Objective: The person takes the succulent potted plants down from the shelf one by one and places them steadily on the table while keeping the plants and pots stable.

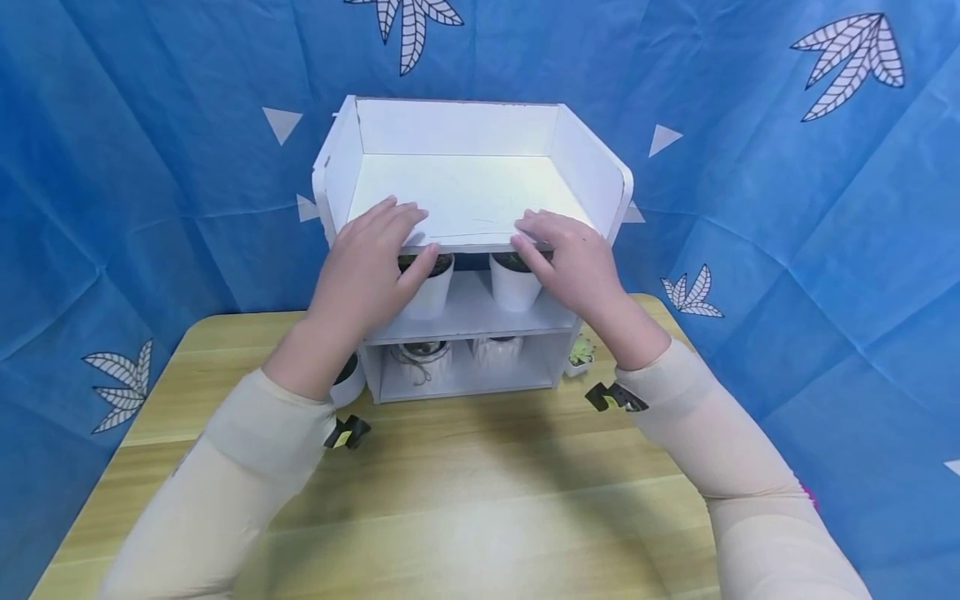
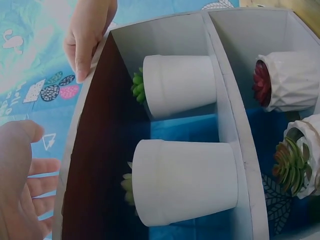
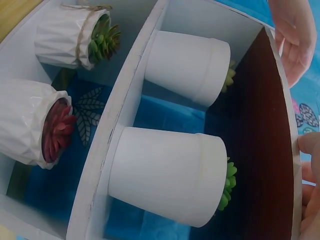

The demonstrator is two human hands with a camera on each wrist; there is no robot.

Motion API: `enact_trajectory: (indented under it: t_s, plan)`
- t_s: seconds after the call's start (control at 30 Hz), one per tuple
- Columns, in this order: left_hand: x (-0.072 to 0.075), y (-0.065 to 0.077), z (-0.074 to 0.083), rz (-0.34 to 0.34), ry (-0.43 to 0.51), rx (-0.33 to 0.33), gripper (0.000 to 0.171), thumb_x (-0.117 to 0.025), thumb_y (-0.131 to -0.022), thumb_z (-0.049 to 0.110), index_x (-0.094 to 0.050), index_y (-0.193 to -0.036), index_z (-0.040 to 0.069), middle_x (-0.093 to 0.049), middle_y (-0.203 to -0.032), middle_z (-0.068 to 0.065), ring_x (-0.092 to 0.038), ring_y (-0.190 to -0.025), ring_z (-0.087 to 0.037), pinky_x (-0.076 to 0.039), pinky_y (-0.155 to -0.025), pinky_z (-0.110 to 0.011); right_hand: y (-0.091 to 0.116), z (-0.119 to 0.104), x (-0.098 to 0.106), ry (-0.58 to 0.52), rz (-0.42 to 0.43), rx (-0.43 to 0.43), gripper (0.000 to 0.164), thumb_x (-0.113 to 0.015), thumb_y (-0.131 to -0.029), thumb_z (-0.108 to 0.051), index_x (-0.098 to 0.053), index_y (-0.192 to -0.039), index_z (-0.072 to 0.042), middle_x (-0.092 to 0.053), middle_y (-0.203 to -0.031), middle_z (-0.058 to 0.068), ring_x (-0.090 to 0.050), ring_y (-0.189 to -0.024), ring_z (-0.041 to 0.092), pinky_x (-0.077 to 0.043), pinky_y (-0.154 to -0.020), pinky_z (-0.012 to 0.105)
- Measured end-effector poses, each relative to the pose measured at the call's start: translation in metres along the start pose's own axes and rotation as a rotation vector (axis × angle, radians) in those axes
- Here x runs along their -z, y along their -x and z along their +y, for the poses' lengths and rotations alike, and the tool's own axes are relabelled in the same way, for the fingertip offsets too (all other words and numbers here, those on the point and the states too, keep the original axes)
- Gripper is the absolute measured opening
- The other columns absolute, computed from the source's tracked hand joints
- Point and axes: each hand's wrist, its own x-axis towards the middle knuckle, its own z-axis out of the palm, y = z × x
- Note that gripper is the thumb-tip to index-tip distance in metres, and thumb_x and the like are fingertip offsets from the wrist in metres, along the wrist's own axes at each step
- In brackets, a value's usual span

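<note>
A white wooden shelf unit (image 1: 465,332) stands on the table, with a raised rim around its bare top board (image 1: 465,183). My left hand (image 1: 375,262) is over the board's front left, its fingers stretched out and its thumb by the front edge. On the front right, my right hand (image 1: 573,258) lies with relaxed fingers over the same edge, its thumb touching it. Below the board, two smooth white pots (image 2: 182,182) hold green succulents. The lower compartment has a textured white pot with a red succulent (image 3: 59,130) and a twine-tied pot with a green succulent (image 3: 104,42).
A white pot (image 1: 347,387) stands on the table left of the shelf, partly behind my left wrist. A small potted succulent (image 1: 580,354) is at its right side. The wooden table (image 1: 465,500) spreads in front, and a blue patterned cloth (image 1: 787,183) hangs behind.
</note>
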Motion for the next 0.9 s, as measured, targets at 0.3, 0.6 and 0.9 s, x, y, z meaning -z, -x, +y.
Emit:
enact_trajectory:
  t_s: [0.3,0.6,0.9]
  plan:
    - [-0.006,-0.006,-0.003,0.003,-0.001,0.029,0.055,-0.05,-0.102,0.045,-0.053,-0.146,0.012,-0.049,-0.151,-0.008,-0.03,-0.149,-0.024,-0.022,-0.12,-0.05,0.0,-0.001,0.0,-0.006,0.008,0.004,0.045,-0.057,-0.101,-0.044,-0.066,-0.134,-0.015,-0.058,-0.143,0.003,-0.047,-0.139,0.02,-0.035,-0.115,0.045]
    - [-0.012,-0.008,-0.003,0.014,-0.063,0.029,0.053,-0.048,-0.102,0.045,-0.056,-0.143,0.013,-0.051,-0.149,-0.008,-0.034,-0.147,-0.025,-0.023,-0.12,-0.049,0.0,-0.002,0.001,-0.004,0.013,0.003,0.045,-0.057,-0.101,-0.044,-0.066,-0.134,-0.015,-0.058,-0.143,0.003,-0.047,-0.139,0.02,-0.035,-0.114,0.045]
    - [-0.018,-0.006,-0.002,0.023,-0.173,-0.003,0.05,-0.049,-0.103,0.045,-0.059,-0.14,0.014,-0.056,-0.145,-0.008,-0.045,-0.139,-0.029,-0.032,-0.115,-0.051,0.0,-0.001,0.0,-0.005,0.015,0.005,0.045,-0.057,-0.101,-0.044,-0.066,-0.133,-0.015,-0.058,-0.142,0.004,-0.048,-0.138,0.021,-0.035,-0.114,0.046]
